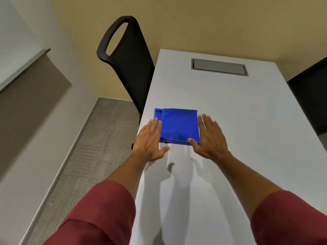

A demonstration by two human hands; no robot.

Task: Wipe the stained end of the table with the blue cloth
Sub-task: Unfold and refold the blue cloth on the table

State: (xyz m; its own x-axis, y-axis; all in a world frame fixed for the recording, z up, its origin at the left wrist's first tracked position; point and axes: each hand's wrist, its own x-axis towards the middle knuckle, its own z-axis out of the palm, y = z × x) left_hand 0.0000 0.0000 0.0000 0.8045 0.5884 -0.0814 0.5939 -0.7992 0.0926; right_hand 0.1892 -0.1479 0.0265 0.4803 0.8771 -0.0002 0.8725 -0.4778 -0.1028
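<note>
one blue cloth (178,127), folded into a neat square, lying flat on one white table (247,112), close to the left edge and about halfway along the top. two hands, one on each side of the cloth. left hand (150,142) flat and open, palm down, fingers straight and close together, fingertips lying over the left edge of the cloth, thumb sticking out toward the middle, just below the near edge of the cloth. right hand (209,138) flat and open too, palm down, fingers running along the right edge of the cloth, thumb tip touching the near right corner. nothing gripped in either hand, only resting on or beside the cloth. two red sleeves (99,213), one on each arm, pushed up past the wrists. soft shadows of both arms on the table top, near the body. one grey flap (219,66) set into the table near the far end. one black chair (129,59) with a loop handle on top, standing at the left side of the table, and part of one more dark chair (311,103) at the right side. no stain clear enough to make out.
</note>
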